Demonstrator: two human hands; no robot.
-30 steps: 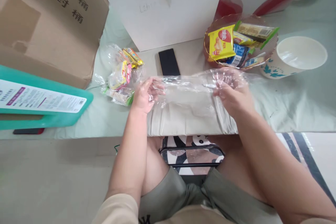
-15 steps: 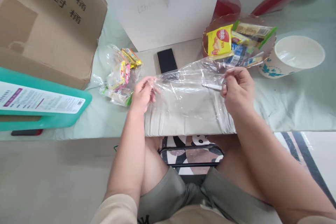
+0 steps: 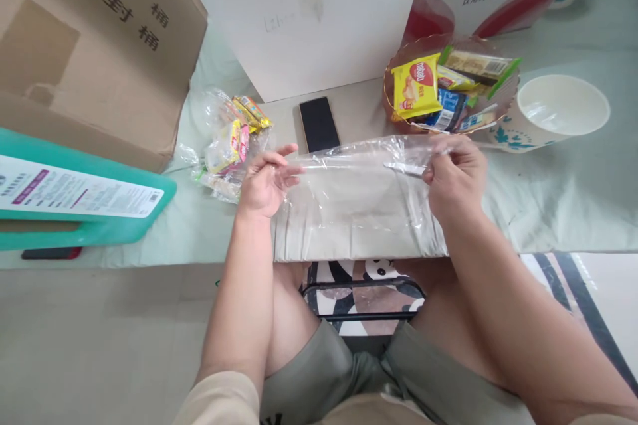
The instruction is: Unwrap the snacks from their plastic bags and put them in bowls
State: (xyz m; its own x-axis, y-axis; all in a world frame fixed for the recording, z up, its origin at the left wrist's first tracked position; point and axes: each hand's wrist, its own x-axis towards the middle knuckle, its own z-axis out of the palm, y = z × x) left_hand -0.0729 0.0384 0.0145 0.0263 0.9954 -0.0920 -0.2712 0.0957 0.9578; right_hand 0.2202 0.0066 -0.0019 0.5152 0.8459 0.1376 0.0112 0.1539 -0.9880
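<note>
While the person sat at the counter (image 3: 558,206), both hands held a clear plastic bag (image 3: 359,179) stretched flat over the pale cloth near the front edge. The left hand (image 3: 264,182) pinched the bag's left end between thumb and fingers, the other fingers loosely spread. The right hand (image 3: 456,176) had its grip pressed together on the bag's right end, beside a small white strip on the plastic. A black phone (image 3: 319,124) lay just beyond the bag. A heap of wrapped snacks (image 3: 232,143) lay to the left of the left hand. A brown dish of snack packets (image 3: 448,89) stood behind the right hand, with a white paper bowl (image 3: 558,109) beside it.
</note>
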